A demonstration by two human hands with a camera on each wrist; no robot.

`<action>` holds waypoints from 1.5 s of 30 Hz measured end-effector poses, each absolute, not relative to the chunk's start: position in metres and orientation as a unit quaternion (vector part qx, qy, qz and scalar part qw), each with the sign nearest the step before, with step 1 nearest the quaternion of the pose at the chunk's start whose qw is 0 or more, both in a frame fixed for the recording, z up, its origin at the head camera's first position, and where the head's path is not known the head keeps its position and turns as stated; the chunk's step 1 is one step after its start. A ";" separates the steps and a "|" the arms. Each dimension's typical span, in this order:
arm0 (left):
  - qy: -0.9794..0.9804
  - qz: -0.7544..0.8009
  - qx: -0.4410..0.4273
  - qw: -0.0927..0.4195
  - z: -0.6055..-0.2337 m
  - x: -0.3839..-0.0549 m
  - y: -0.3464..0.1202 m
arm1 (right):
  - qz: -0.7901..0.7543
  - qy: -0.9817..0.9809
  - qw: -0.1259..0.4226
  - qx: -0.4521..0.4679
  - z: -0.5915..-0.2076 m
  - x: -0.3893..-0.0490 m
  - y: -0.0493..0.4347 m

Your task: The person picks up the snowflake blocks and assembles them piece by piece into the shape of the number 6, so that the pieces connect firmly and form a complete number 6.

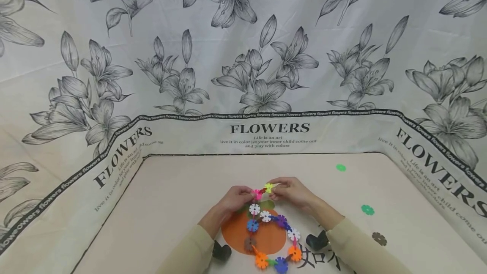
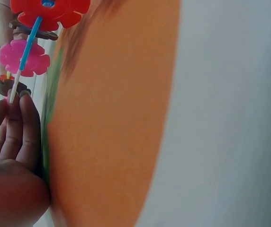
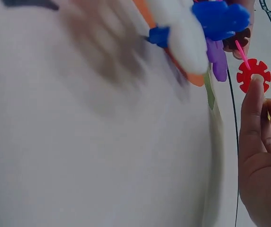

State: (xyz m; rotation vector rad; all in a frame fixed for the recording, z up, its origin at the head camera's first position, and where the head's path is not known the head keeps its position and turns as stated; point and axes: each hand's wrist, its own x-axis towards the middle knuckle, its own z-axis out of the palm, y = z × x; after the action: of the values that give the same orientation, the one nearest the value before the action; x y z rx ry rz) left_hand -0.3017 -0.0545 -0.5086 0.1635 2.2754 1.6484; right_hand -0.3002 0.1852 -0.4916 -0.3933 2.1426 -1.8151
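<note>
A chain of notched plastic flower discs hangs in a loop below both hands in the head view, with a blue disc (image 1: 281,265) at its bottom and an orange disc (image 1: 261,260) beside it. My left hand (image 1: 236,198) pinches the chain at a pink disc (image 1: 257,194). From the other side, my right hand (image 1: 294,191) pinches a yellow disc (image 1: 269,187), and a red disc (image 3: 254,75) touches its fingertip in the right wrist view. Fingers partly hide the discs between the hands. Another red disc (image 2: 50,12) hangs close to the left wrist camera.
Two loose green discs, a far one (image 1: 340,167) and a nearer one (image 1: 367,209), lie to the right with a brown disc (image 1: 379,239). The pale table surface (image 1: 171,198) bears an orange print (image 1: 236,236). Flower-printed fabric (image 1: 270,138) walls the back and sides.
</note>
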 end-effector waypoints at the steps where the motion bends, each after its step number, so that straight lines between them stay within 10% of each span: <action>1: 0.798 0.578 0.058 0.164 -0.509 -0.302 -0.054 | -0.628 0.750 0.154 -0.140 -0.492 -0.300 0.185; 45: 0.780 0.594 0.078 0.180 -0.509 -0.304 -0.060 | -0.248 0.967 0.013 -0.053 -0.458 -0.220 0.400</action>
State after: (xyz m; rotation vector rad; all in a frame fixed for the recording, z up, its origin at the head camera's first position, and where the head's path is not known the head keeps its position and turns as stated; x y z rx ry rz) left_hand -0.3041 -0.0596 -0.5092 0.2192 2.2052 1.6783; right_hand -0.2201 0.3996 -0.4582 -0.1643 3.0144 -0.7732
